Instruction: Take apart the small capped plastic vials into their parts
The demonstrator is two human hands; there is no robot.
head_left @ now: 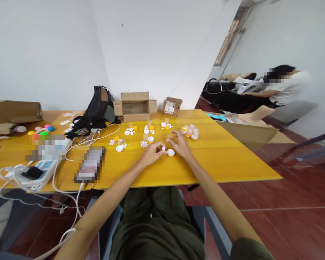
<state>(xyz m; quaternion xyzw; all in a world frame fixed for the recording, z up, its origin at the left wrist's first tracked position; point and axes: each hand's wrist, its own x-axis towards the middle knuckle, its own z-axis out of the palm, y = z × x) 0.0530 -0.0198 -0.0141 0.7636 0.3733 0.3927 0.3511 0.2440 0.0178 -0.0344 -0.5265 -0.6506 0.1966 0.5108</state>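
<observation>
Dark green clothing (157, 231) (forearms (215, 193) bare)

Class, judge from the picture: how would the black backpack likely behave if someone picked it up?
The black backpack would probably sag, since its body looks soft and creased. Its strap, spread loosely on the table, would likely dangle and might snag the white cables close by.

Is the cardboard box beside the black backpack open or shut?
Open: the cardboard box beside the black backpack has its flaps spread outward, and its inside shows.

Small white piece (163, 148) in left hand (151, 153); white cup (170, 153) beside.
</observation>
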